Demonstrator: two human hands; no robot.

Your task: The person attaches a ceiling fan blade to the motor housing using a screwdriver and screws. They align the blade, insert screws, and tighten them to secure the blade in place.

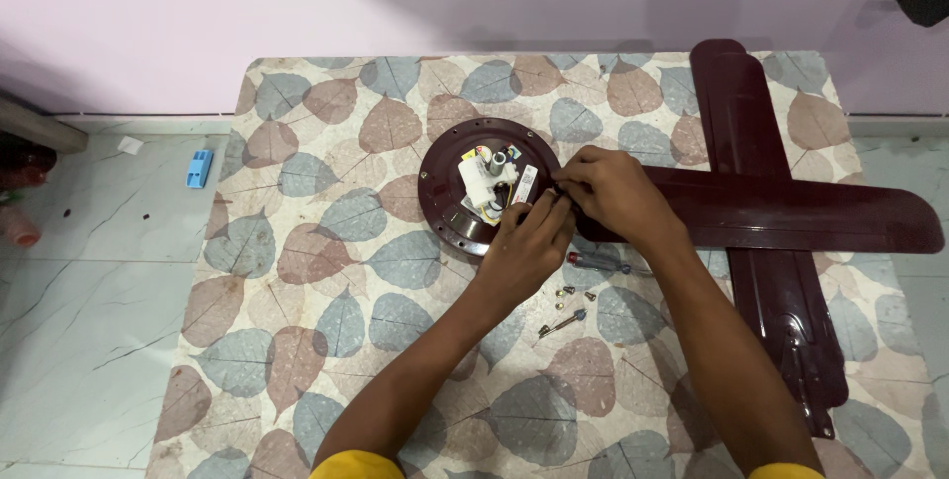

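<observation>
Together, left hand [529, 242] and right hand [608, 187] curled, fingertips pinching at fan motor housing [440, 192] rim, screws [568, 293] nearby

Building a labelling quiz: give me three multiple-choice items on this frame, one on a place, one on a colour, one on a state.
1. Where do the loose screws lie?
A. on the floor
B. on the table by the left hand
C. inside the motor housing

2. What colour are the fan blades?
A. white
B. blue
C. dark maroon

3. How does the screwdriver lie?
A. flat, unheld
B. in the right hand
C. standing upright

Answers: 1 B, they sit on the leaf-patterned table; 2 C, both are glossy maroon; 3 A, no hand touches it.
</observation>
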